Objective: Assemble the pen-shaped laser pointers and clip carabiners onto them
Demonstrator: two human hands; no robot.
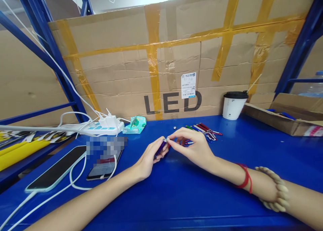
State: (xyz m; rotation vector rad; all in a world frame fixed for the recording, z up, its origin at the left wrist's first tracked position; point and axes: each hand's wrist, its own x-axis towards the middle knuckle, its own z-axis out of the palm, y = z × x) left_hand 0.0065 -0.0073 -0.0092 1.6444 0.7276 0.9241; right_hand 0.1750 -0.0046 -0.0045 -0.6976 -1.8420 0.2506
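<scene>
Just above the blue bench (176, 197), the left hand (148, 158) wraps its grip around a small purple pen (161, 147). The pen's long axis slants up toward the right hand (195, 147), whose fingertips (172, 137) pinch its silver tip.

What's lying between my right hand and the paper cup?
A pile of coloured pens, on the blue table between right hand and paper cup, in the head view.

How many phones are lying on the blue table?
2. A pale-cased phone lies far left; a dark phone lies right of it, partly blurred. None seems hidden.
</scene>
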